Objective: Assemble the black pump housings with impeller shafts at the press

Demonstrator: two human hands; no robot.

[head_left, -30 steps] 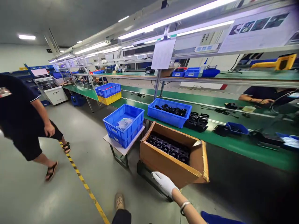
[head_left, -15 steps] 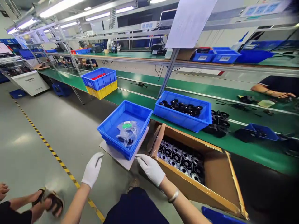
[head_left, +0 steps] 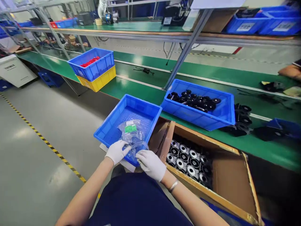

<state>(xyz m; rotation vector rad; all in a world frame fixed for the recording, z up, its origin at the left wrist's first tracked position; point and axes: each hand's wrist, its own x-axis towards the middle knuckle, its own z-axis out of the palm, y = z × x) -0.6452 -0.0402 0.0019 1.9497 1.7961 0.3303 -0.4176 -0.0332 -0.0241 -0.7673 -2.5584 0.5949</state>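
Both my hands wear white gloves and meet at the near rim of a blue bin [head_left: 110,123]. My left hand [head_left: 117,151] and my right hand [head_left: 150,164] each pinch a clear plastic bag [head_left: 135,142] that lies in the bin; a second bag with a green label [head_left: 130,128] lies just behind it. To the right of the bin stands an open cardboard box [head_left: 225,185] with rows of round black and silver parts [head_left: 187,158] inside.
A green workbench [head_left: 258,147] runs across the back. On it are a blue bin of black parts [head_left: 199,105] and, further left, a blue bin stacked on a yellow bin [head_left: 95,70]. Another person's arm [head_left: 290,70] rests at the far right. Yellow-black floor tape [head_left: 47,142] crosses the grey floor.
I have come closer and looked down. Both hands moved forward to the blue bin's near rim and took hold of the clear bag. The other person's sandalled feet have left the view.
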